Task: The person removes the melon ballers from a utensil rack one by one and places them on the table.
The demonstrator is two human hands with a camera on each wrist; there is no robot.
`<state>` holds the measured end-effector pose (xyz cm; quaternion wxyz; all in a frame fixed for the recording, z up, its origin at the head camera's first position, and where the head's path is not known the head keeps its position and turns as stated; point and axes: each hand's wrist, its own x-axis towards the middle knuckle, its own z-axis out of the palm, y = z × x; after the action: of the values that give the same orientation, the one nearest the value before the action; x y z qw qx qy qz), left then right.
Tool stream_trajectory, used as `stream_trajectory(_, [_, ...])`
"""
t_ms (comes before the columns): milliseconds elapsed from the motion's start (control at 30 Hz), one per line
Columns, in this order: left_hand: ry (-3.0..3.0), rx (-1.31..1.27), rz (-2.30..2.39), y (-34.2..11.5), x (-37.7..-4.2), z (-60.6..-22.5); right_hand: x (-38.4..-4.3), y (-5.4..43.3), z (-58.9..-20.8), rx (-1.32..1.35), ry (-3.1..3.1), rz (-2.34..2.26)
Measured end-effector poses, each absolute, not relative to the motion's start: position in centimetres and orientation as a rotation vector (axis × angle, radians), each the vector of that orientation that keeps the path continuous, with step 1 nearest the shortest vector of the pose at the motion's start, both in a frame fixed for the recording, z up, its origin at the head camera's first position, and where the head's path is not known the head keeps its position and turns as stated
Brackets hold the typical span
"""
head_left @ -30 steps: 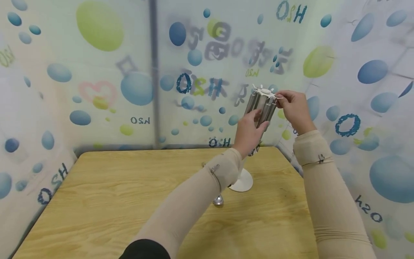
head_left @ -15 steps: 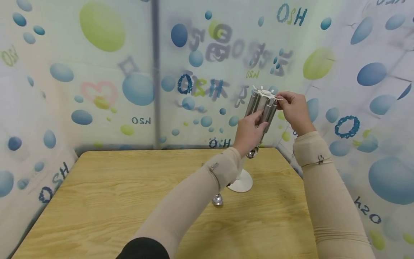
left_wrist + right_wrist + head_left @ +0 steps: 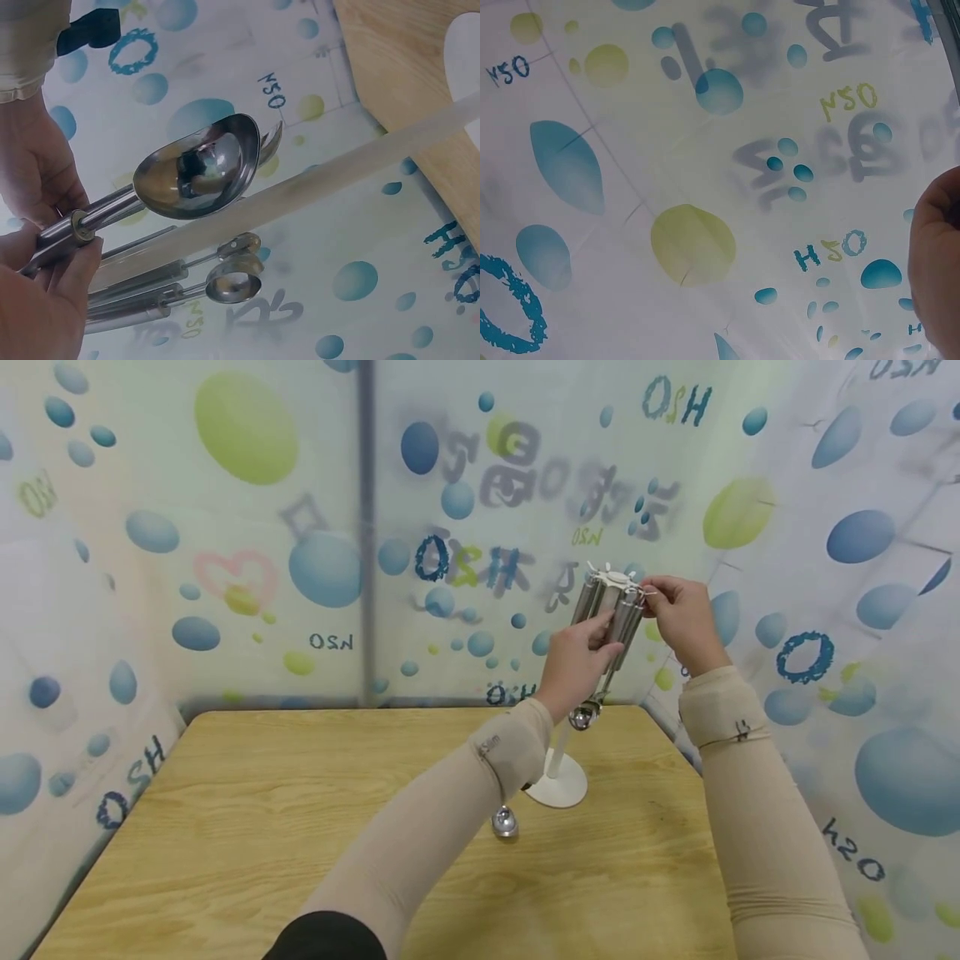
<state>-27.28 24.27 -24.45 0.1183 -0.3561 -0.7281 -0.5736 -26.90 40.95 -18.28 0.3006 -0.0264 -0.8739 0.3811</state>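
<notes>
Left hand (image 3: pixel 576 667) grips a glossy, round-handled metal scoop (image 3: pixel 196 169); right hand (image 3: pixel 681 614), hold unclear, curls beside a spoked white rack (image 3: pixel 617 578).

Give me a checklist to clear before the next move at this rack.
1. Left hand gripping the steel scoop: ok.
2. Right hand up at the hook ring: ok.
3. Rack base flat on the table: ok.
4. Steel scoop seated on the hook ring: cannot tell, the right hand covers that spot.
5. Loose scoop hung up: not ok, it lies on the table.
</notes>
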Motion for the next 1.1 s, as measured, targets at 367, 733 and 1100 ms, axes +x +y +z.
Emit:
stream_trajectory(367, [-2.079, -1.079, -1.753, 22.8, -27.0, -24.8, -27.2, 40.8, -18.0, -0.075, -2.311, 1.032])
stream_trajectory(733, [-2.111, -1.047, -1.795, 21.3, -27.8, -27.1, -27.0, 41.2, -18.5, -0.100, -2.325, 1.064])
stream_trajectory(1100, [-2.145, -0.977, -1.916, 19.2, -29.4, -29.4, -26.8, 40.9, -18.2, -0.124, -2.330, 1.092])
